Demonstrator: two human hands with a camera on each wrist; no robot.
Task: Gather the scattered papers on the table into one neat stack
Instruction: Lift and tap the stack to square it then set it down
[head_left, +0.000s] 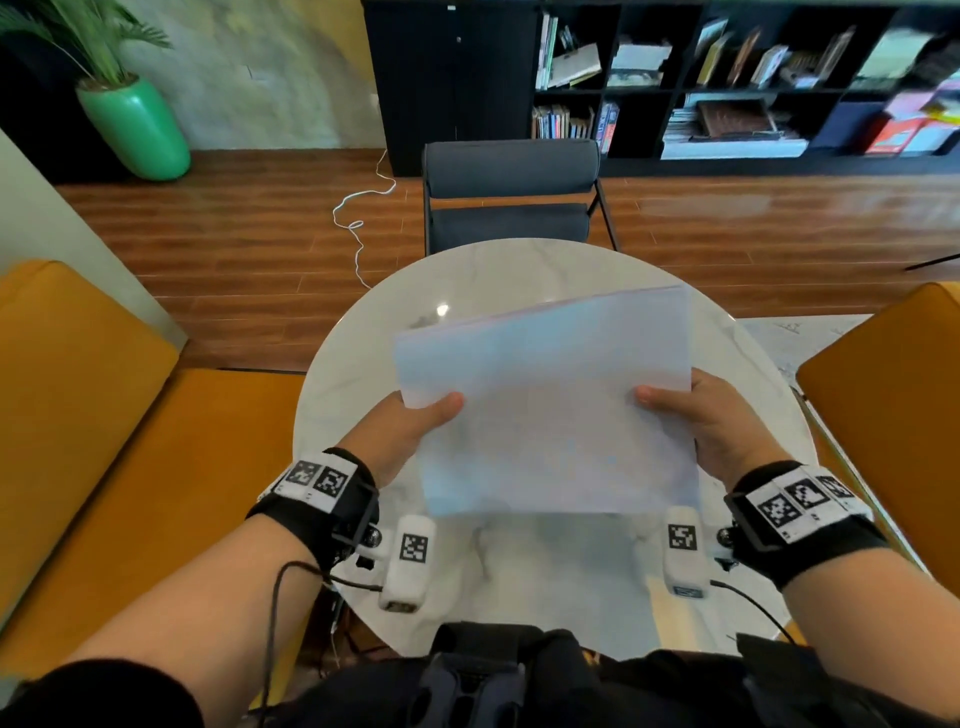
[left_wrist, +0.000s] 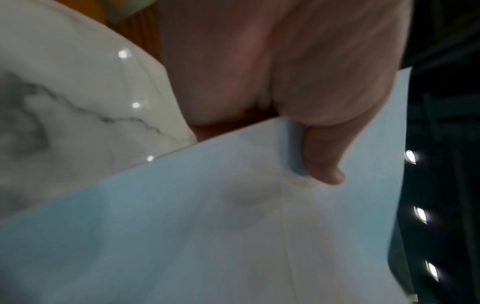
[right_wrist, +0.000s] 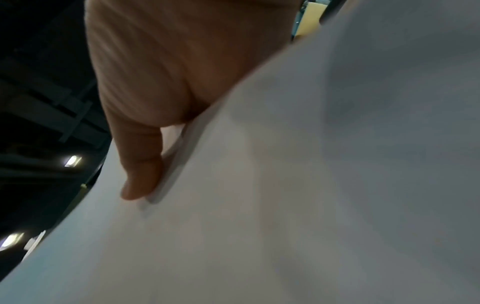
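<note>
The papers (head_left: 545, 400) are pinched at opposite side edges by the left hand (head_left: 400, 431) and right hand (head_left: 722, 421), above the table (head_left: 353, 364). Sheets may fan or slip if either pinch is relaxed before the edges are squared.

Head camera looks down over the round table (head_left: 363, 332); both wrist cameras sit close against the shared paper stack (head_left: 550, 410).

Soft, even room light from above; a small bright glare spot sits near the far edge of the glossy worktop (head_left: 363, 364). The head view bends at its edges and the bookshelf (head_left: 727, 93) smears with motion. Both wrist views are dim, grainy and blurred, the papers (left_wrist: 233, 236) bluish-grey, ceiling lamps (left_wrist: 419, 215) streaked
</note>
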